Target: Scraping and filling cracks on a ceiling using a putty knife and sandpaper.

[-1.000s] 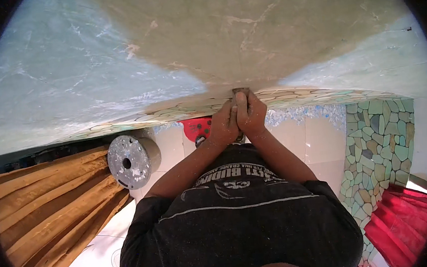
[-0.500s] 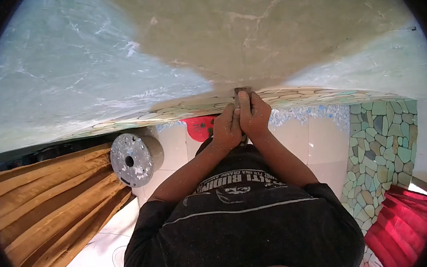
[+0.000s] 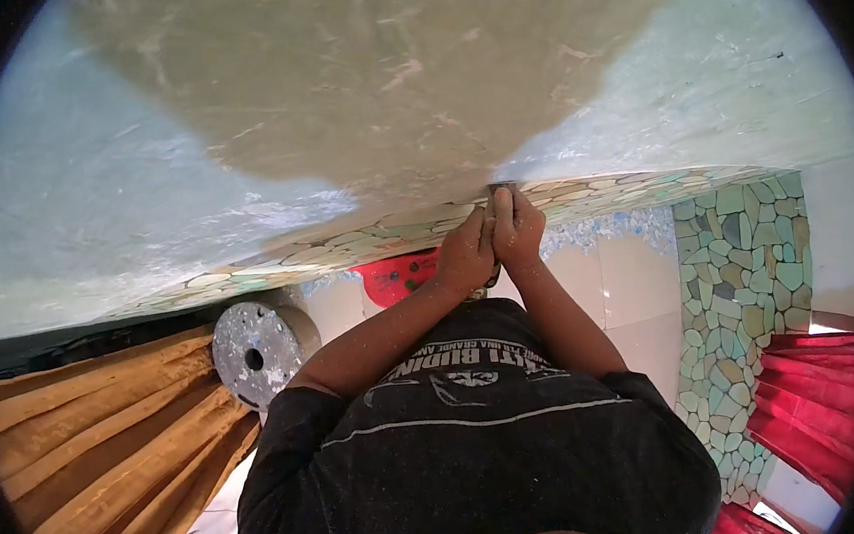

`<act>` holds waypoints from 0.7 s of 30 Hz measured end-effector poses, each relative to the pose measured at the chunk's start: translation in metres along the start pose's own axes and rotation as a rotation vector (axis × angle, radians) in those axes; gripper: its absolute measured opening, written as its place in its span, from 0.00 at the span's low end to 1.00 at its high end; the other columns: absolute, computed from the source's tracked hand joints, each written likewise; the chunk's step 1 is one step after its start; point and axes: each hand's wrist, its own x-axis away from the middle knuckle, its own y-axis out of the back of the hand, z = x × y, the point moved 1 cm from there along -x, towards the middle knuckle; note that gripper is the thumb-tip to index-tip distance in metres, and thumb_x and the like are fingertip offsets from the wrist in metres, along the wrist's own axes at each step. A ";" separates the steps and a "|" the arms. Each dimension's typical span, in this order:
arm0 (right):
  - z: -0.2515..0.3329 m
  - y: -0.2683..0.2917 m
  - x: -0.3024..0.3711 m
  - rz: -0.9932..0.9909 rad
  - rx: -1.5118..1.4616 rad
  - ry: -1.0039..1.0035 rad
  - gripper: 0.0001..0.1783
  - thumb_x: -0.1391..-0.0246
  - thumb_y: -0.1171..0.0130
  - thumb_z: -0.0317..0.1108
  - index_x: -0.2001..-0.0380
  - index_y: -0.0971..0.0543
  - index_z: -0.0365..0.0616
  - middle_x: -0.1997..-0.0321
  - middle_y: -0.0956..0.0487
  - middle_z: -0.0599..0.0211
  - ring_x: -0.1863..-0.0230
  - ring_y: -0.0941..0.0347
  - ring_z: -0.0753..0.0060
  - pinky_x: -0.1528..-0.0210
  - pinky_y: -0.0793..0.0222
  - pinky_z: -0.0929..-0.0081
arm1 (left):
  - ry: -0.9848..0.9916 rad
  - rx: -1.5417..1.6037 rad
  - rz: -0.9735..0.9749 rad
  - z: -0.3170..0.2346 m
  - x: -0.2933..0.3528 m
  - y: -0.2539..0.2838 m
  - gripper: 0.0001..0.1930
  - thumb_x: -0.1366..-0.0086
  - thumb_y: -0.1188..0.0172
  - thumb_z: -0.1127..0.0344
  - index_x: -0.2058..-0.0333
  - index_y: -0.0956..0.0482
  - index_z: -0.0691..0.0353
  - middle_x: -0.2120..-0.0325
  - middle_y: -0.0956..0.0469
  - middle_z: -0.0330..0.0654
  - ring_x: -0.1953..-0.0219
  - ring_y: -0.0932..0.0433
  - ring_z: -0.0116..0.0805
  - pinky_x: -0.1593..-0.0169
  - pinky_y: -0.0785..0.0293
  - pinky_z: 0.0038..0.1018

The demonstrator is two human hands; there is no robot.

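Two bare hands meet on one scraper [image 3: 504, 188] at the middle of the scene, its flat edge at the lower part of the pale green wall [image 3: 352, 82], right by the band of flat stones [image 3: 374, 229] that runs along it. The left hand [image 3: 465, 254] has its grip closed around the tool on the near side, and the right hand [image 3: 519, 228] is closed on it just beside and slightly farther, fingers stretched along it toward the edge (most of the handle is hidden behind the hands). Both forearms reach in from the near side, out of the short sleeves of a dark shirt [image 3: 473, 474] dotted with pale specks. A broad brownish shadow covers the middle of the wall, with brighter patches to its left and right. Left of the hands, a red thing [image 3: 393, 282] with dark spots lies low by the wall, and farther left stands a grey drum [image 3: 254, 353], its round face blotched with white and a dark hole at its centre. Brown cloth [image 3: 129, 431] hangs in folds at the far left edge. To the right, blue and white flakes [image 3: 615, 228] lie on the pale floor [image 3: 641, 280] near the wall; beyond them runs a strip of green stones [image 3: 732, 313], with red cloth [image 3: 824, 401] at its right.
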 end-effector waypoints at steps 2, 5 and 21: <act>0.019 0.003 -0.001 -0.032 -0.010 -0.031 0.14 0.37 0.50 0.37 0.69 0.21 0.39 0.79 0.24 0.55 0.78 0.25 0.59 0.73 0.31 0.68 | -0.006 0.030 0.003 -0.009 0.000 0.007 0.09 0.30 0.52 0.62 0.65 0.32 0.63 0.75 0.26 0.61 0.68 0.27 0.68 0.68 0.33 0.51; 0.033 0.004 -0.011 -0.066 -0.198 0.045 0.14 0.35 0.52 0.34 0.70 0.22 0.37 0.81 0.28 0.65 0.79 0.35 0.77 0.75 0.36 0.74 | -0.045 0.052 0.048 -0.034 -0.011 0.028 0.10 0.31 0.51 0.62 0.66 0.33 0.64 0.74 0.25 0.62 0.69 0.26 0.67 0.68 0.33 0.51; -0.003 0.028 0.000 0.019 -0.319 0.013 0.14 0.34 0.53 0.38 0.64 0.25 0.37 0.74 0.25 0.65 0.72 0.33 0.78 0.70 0.34 0.75 | -0.100 0.033 0.024 -0.026 -0.006 -0.011 0.09 0.30 0.52 0.62 0.64 0.33 0.63 0.76 0.27 0.60 0.72 0.27 0.68 0.69 0.34 0.53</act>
